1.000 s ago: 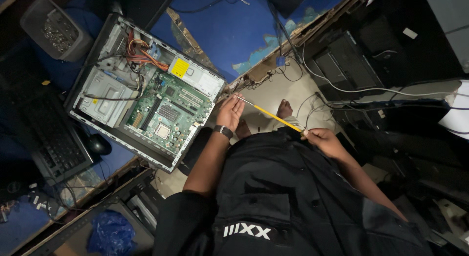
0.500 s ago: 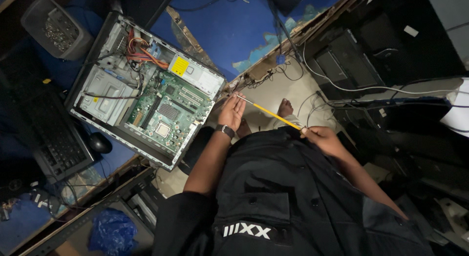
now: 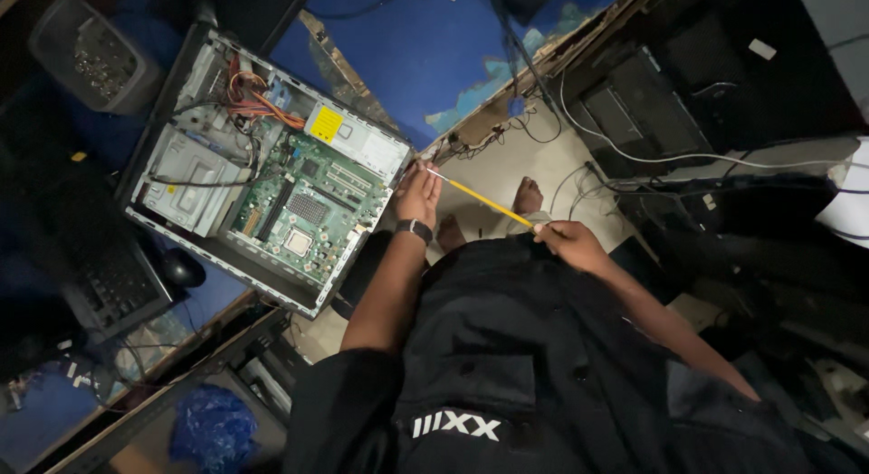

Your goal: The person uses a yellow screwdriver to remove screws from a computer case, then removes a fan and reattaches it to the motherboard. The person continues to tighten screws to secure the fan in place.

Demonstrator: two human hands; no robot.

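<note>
Screwdriver (image 3: 480, 199) with a yellow shaft spans the gap between your two hands, slanting from the corner of the open computer case (image 3: 262, 166) down to your right. Your right hand (image 3: 568, 243) is closed around its handle end, just above your dark shirt. Your left hand (image 3: 418, 195), with a dark watch (image 3: 415, 229) on the wrist, lies with fingers loosely together at the near right corner of the case, pinching the tip end. Inside the case a green motherboard (image 3: 308, 207) shows beside a silver power supply (image 3: 358, 141). A keyboard (image 3: 113, 284) and a mouse (image 3: 184, 268) lie to the left. Your bare feet (image 3: 528, 195) rest on the pale floor beneath the screwdriver.
</note>
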